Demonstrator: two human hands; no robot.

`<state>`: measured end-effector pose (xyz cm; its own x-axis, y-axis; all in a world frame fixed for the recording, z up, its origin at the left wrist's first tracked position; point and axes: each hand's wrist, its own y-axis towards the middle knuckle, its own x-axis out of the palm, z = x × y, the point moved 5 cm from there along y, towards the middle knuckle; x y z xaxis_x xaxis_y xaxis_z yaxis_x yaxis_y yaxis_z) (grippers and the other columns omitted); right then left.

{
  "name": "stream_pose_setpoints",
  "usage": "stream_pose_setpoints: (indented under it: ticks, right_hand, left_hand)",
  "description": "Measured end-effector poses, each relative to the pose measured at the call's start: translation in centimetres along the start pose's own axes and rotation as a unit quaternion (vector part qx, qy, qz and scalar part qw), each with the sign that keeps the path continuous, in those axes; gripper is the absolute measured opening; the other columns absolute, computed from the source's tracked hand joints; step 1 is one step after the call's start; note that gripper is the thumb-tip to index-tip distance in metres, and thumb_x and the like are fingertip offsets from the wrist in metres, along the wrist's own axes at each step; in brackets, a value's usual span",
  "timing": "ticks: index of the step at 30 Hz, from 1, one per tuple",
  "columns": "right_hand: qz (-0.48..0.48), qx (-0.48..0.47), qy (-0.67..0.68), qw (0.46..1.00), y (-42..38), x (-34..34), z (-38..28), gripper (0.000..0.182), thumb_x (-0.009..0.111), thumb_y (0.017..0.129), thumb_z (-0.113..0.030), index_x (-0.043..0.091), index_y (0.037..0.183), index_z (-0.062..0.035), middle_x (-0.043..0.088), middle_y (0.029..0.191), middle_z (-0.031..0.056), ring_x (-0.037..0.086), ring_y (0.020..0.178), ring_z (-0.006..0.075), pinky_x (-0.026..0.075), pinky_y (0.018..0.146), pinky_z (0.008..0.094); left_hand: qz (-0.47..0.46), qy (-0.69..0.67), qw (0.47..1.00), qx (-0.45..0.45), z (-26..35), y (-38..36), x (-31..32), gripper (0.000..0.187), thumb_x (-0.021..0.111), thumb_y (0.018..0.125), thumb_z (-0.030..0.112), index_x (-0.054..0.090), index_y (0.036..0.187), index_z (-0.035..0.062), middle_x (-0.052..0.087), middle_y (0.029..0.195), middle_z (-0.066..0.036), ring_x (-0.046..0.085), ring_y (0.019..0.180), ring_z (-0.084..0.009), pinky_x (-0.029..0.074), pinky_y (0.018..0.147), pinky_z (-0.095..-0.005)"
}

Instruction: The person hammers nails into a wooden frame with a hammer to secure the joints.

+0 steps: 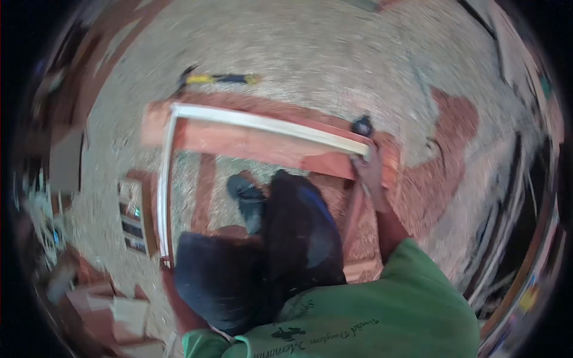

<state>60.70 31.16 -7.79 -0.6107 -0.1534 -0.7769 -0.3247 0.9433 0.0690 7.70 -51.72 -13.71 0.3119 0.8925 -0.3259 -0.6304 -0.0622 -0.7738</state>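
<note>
A white L-shaped frame (268, 124) lies over a reddish wooden board (245, 142), its long side running across and its other side coming down at the left. My right hand (370, 167) is closed round the frame's right end, near the board's right end. At the lower end of the frame's left side is my left hand (166, 267), mostly hidden and blurred, so its fingers cannot be made out.
A hammer (224, 78) with a yellow and black handle lies beyond the board. A dark round object (362, 125) sits by its right end. At the left stands a small slotted wooden piece (132, 218). Wood scraps (128, 316) lie at the lower left.
</note>
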Motion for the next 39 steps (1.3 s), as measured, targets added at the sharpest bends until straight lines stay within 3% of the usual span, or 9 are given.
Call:
stream_pose_setpoints:
  ticks: [4, 7, 9, 11, 13, 18, 22, 27, 39]
  right_hand:
    - [0.109, 0.047, 0.005, 0.993, -4.6, -1.9, -0.3, 0.08, 0.083, 0.084, -0.034, 0.053, 0.15, -0.0017, 0.054, 0.144, 0.0226, 0.05, 0.133, 0.0459, 0.041, 0.114, 0.0545]
    - [0.066, 0.09, 0.007, 0.994, -6.4, -0.5, 2.3, 0.081, 0.085, 0.08, -0.031, 0.055, 0.15, -0.0028, 0.056, 0.141, 0.0209, 0.051, 0.13, 0.0429, 0.041, 0.115, 0.0541]
    - [0.063, 0.084, 0.021, 0.994, -6.1, -0.3, 3.2, 0.081, 0.086, 0.077, -0.029, 0.057, 0.149, -0.0041, 0.056, 0.139, 0.0196, 0.052, 0.128, 0.0411, 0.041, 0.115, 0.0533]
    - [0.077, 0.106, 0.046, 0.99, -6.4, -0.6, 3.1, 0.08, 0.087, 0.077, -0.029, 0.059, 0.148, -0.0053, 0.057, 0.14, 0.0187, 0.052, 0.129, 0.0406, 0.041, 0.115, 0.0526]
    - [0.078, 0.128, 0.085, 0.985, -6.4, -1.7, 2.1, 0.083, 0.087, 0.076, -0.03, 0.059, 0.15, -0.0071, 0.056, 0.142, 0.0175, 0.05, 0.132, 0.0401, 0.041, 0.115, 0.0521]
    - [0.083, 0.11, 0.097, 0.986, -6.5, -1.4, 2.4, 0.082, 0.086, 0.076, -0.032, 0.061, 0.15, -0.007, 0.055, 0.146, 0.0157, 0.047, 0.136, 0.0378, 0.037, 0.118, 0.0502]
    - [0.07, 0.125, 0.113, 0.983, -6.5, -1.6, 2.1, 0.082, 0.084, 0.075, -0.032, 0.062, 0.15, -0.0093, 0.056, 0.146, 0.0138, 0.046, 0.137, 0.0355, 0.035, 0.119, 0.0485]
    - [0.064, 0.121, 0.141, 0.981, -6.5, -2.2, 1.7, 0.082, 0.082, 0.075, -0.028, 0.061, 0.152, -0.0111, 0.056, 0.145, 0.0128, 0.046, 0.137, 0.0355, 0.034, 0.119, 0.0481]
    - [0.061, 0.095, 0.157, 0.981, -8.1, -1.6, 1.3, 0.079, 0.083, 0.077, -0.031, 0.062, 0.149, -0.0077, 0.056, 0.143, 0.0159, 0.042, 0.144, 0.0409, 0.032, 0.124, 0.0533]
  left_hand:
    - [-0.1, 0.262, 0.958, 0.06, 22.7, -9.3, 16.1, 0.045, 0.063, 0.105, 0.048, 0.07, 0.123, 0.0072, 0.07, 0.095, -0.01, 0.065, 0.074, -0.0241, 0.058, 0.076, -0.0349]
    - [-0.171, 0.489, 0.827, 0.222, 36.4, -14.8, 32.3, 0.048, 0.064, 0.106, 0.045, 0.072, 0.123, 0.0013, 0.074, 0.102, -0.013, 0.07, 0.093, -0.0208, 0.056, 0.088, -0.0347]
    - [-0.25, 0.488, 0.768, 0.331, 40.5, -19.6, 44.5, 0.046, 0.067, 0.105, 0.036, 0.071, 0.13, -0.0027, 0.077, 0.113, -0.016, 0.071, 0.111, -0.0214, 0.053, 0.099, -0.0348]
    - [-0.299, 0.557, 0.622, 0.463, 40.5, -23.9, 56.2, 0.041, 0.064, 0.107, 0.028, 0.072, 0.133, -0.003, 0.076, 0.124, -0.018, 0.071, 0.118, -0.0249, 0.05, 0.106, -0.0364]
    - [-0.344, 0.574, 0.555, 0.494, 36.6, -30.1, 66.5, 0.041, 0.066, 0.104, 0.03, 0.074, 0.131, -0.0001, 0.075, 0.129, -0.02, 0.07, 0.121, -0.0307, 0.05, 0.108, -0.0397]
    - [-0.491, 0.496, 0.519, 0.493, 21.4, -33.6, 84.8, 0.043, 0.067, 0.104, 0.036, 0.074, 0.137, 0.0083, 0.071, 0.139, -0.018, 0.067, 0.128, -0.0334, 0.048, 0.112, -0.0419]
    - [-0.567, 0.487, 0.506, 0.429, 12.5, -32.6, 91.6, 0.043, 0.07, 0.103, 0.027, 0.072, 0.138, 0.0032, 0.077, 0.125, -0.017, 0.071, 0.116, -0.0278, 0.051, 0.107, -0.04]
    - [-0.503, 0.532, 0.555, 0.396, 14.0, -35.8, 90.3, 0.035, 0.073, 0.1, 0.022, 0.078, 0.13, 0.0052, 0.08, 0.114, -0.013, 0.072, 0.107, -0.0215, 0.054, 0.099, -0.039]
    - [-0.517, 0.568, 0.509, 0.388, 14.6, -37.0, 89.0, 0.034, 0.072, 0.099, 0.02, 0.078, 0.129, 0.0041, 0.08, 0.119, -0.015, 0.074, 0.111, -0.0246, 0.054, 0.103, -0.0404]
